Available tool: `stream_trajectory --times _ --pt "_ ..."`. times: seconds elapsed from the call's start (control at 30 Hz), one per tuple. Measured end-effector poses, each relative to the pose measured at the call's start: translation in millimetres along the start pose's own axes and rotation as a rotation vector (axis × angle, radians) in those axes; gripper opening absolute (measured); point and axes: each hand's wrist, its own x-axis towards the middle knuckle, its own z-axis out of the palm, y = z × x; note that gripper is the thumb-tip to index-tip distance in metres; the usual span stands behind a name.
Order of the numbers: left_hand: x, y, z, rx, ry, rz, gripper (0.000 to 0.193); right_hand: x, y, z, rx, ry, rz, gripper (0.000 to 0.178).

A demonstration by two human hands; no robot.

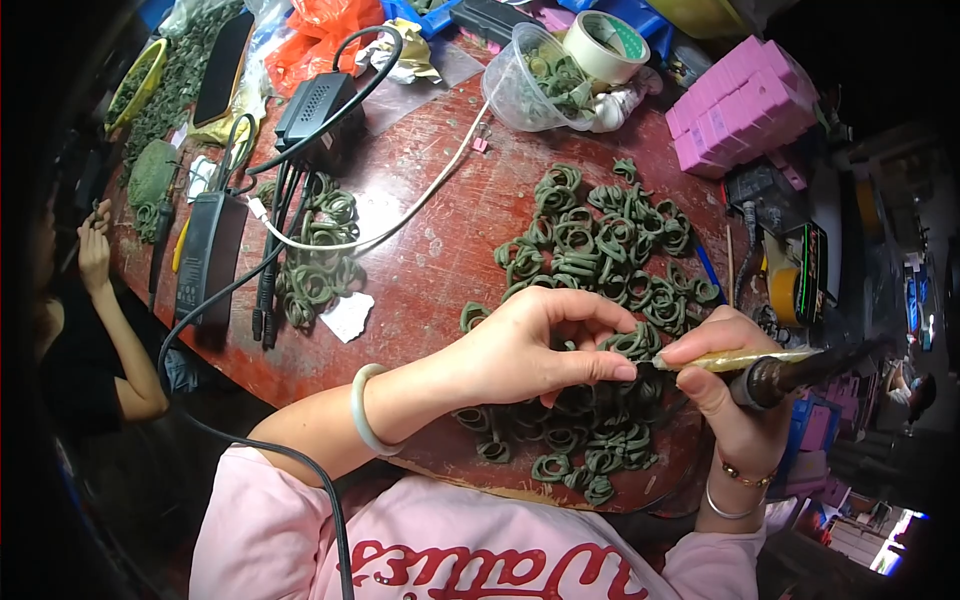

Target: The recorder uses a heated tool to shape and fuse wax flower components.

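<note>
My left hand [540, 345], with a pale bangle on its wrist, pinches a dark green ring [634, 342] between thumb and fingers. From the right, my right hand [735, 385] grips a pen-shaped tool [735, 360] with a yellow wrapped handle. Its tip meets the ring or sits very close to it; which of these, I cannot tell. A black cylindrical part [775, 380] lies against the right hand and runs off to the right. Beneath and beyond both hands spreads a heap of similar green rings [590, 235], partly hidden by the hands.
On the red table [430, 270], a second ring pile [320, 250] lies beside black power adapters [210, 255] and cables. Farther back are a clear tub [525, 85], a tape roll [605, 48] and pink blocks [740, 105]. Another person's hand [95, 245] shows at far left.
</note>
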Motion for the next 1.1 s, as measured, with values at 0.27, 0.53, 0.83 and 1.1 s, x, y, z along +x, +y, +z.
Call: stream_trajectory --times 0.27,0.53,0.83,1.1 --pt "0.6 0.3 -0.5 -0.043 0.017 0.008 0.04 -20.0 7.7 5.9 0.112 0.356 0.121 0.019" --pt "4.2 -2.0 0.1 -0.139 0.046 0.018 0.043 -64.8 49.1 7.0 -0.45 0.497 -0.192 0.053" --pt "5.8 -0.7 0.7 -0.069 0.101 -0.007 0.044 -75.1 59.5 13.9 -0.65 0.453 -0.173 0.037" --pt "5.6 -0.5 1.1 -0.069 0.112 -0.013 0.044 -70.8 61.2 15.6 -0.669 0.456 -0.199 0.034"
